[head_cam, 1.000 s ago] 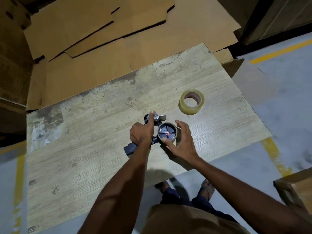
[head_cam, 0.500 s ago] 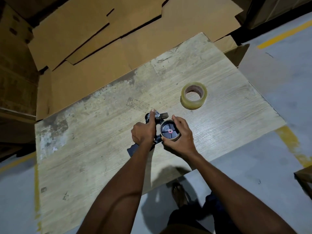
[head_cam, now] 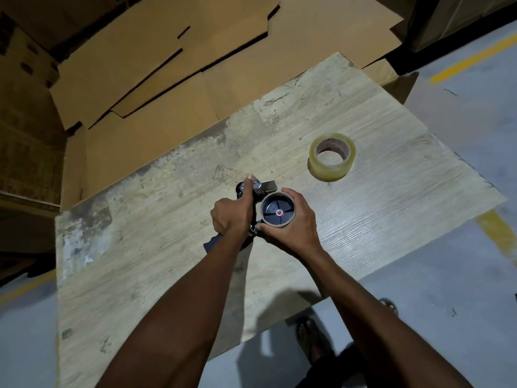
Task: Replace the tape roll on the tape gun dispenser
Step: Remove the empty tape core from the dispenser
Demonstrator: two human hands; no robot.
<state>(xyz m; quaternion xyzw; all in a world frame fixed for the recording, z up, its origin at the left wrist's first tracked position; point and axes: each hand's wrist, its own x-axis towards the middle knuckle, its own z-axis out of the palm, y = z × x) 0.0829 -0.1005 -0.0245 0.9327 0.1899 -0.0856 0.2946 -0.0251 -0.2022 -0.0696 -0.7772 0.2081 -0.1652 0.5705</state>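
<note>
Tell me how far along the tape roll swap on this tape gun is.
Done: nothing complete; the old roll looks spent, with only a cardboard core on the hub of the tape gun. In hand: the left hand grips the tape gun while the right hand wraps round the core. Left: remove the core and fit the new tape roll, which lies flat on the table, untouched.

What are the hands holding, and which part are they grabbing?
The left hand grips the tape gun by its handle, thumb along the front. The right hand curls around the empty cardboard core on the gun's wheel.
</note>
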